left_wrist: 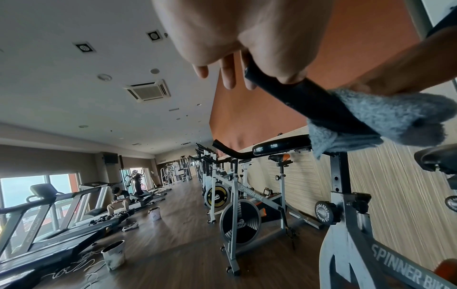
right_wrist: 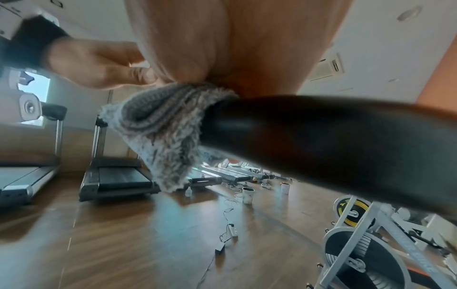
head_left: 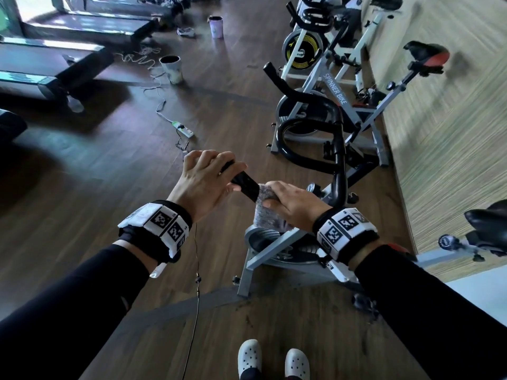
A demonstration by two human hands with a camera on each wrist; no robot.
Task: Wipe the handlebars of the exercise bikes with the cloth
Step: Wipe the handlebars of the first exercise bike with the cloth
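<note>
Nearest bike, wipe underway | right hand (head_left: 295,200) wraps cloth (head_left: 264,207) round handlebar (head_left: 245,183); left hand (head_left: 204,179) curls over bar end | judged early: other bikes (head_left: 333,86) wait alongside.

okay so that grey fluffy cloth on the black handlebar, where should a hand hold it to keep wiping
Grip the grey fluffy cloth where it wraps the black handlebar tube, coming from above with fingers curled round the bar, as the right hand does. The tube is round, so an encircling grip probably keeps the cloth against it all round; the loose tail hanging below gives no pressure. The left hand steadies the bar's end.
</note>
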